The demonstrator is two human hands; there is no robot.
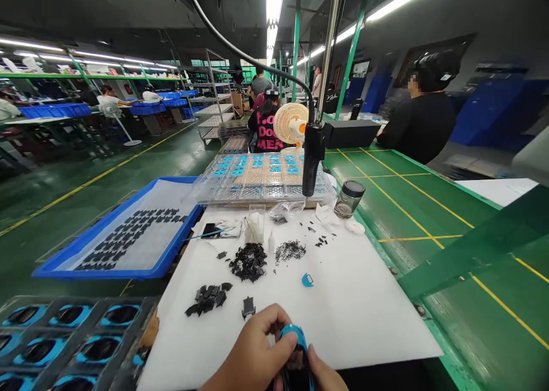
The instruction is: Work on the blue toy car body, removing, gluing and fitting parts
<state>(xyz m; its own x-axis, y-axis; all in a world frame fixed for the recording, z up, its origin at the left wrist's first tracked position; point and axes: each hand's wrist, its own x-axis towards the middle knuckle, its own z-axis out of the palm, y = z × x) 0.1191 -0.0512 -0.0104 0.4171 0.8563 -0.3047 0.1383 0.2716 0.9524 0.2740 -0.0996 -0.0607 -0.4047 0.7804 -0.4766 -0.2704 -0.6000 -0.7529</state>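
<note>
Pinched between left hand (259,348) and right hand (326,374) — blue-rimmed part (297,359), bottom cut off.

The camera looked forward and down from the person's head, close to the white table (343,299), with metal shelves (217,110) far ahead.

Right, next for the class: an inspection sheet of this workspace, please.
Surface: white sheet, parts spread across it.
Work items: blue-and-black piece, held; piles of dark parts; loose blue part.
Clutter: lidded jar and clear container towards the far end.
Hands: left hand grips the piece; right hand at its edge.
Cables: one cable, curving down to a hanging black tool.
Surroundings: blue tray left; person in black right.
</note>
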